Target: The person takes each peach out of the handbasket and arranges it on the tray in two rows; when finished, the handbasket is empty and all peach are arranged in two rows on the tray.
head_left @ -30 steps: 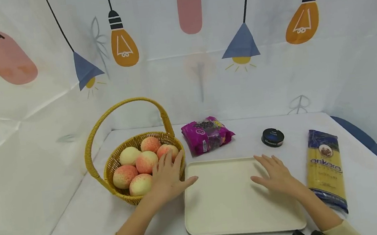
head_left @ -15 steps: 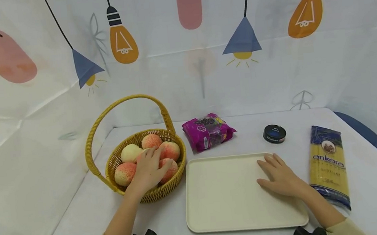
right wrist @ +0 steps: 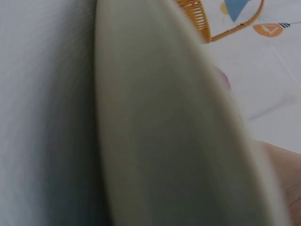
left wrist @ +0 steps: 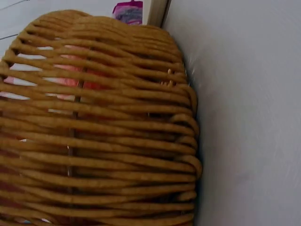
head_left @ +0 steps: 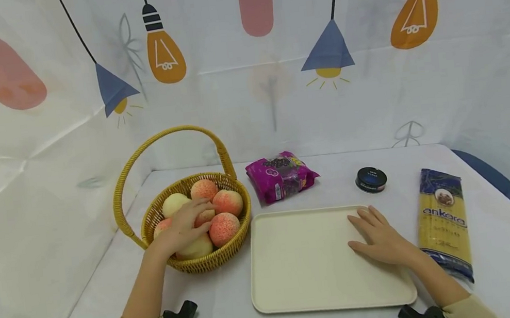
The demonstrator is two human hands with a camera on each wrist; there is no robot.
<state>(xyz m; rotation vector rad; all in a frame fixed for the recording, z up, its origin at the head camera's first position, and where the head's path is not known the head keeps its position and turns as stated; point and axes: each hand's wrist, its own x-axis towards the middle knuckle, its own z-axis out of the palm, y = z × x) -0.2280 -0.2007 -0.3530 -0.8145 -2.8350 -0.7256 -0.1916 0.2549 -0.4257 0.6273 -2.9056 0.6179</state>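
Observation:
A yellow wicker basket [head_left: 219,260] with a tall handle stands at the left in the head view and holds several red-and-cream peaches [head_left: 225,228]. My left hand [head_left: 179,230] lies over its left part, fingers spread loosely across the peaches; its palm side is hidden. The left wrist view is mostly filled by the woven wall of the basket [left wrist: 103,141]. To the right is a cream rectangular tray [head_left: 308,262]. My right hand [head_left: 380,239] rests with fingers extended over its right side. Close up in the right wrist view are the tray's edge [right wrist: 155,117] and part of that hand [right wrist: 284,176].
Behind the tray lies a purple snack packet [head_left: 280,177]. A round black tin [head_left: 371,180] sits at the back right. Right of the tray is a yellow and blue Ankara pasta packet [head_left: 442,222]. A patterned white sheet [head_left: 240,103] hangs behind the white table [head_left: 224,307].
My left hand has moved left across the basket, uncovering peaches on its right side. The right hand has come down onto the tray and stays there.

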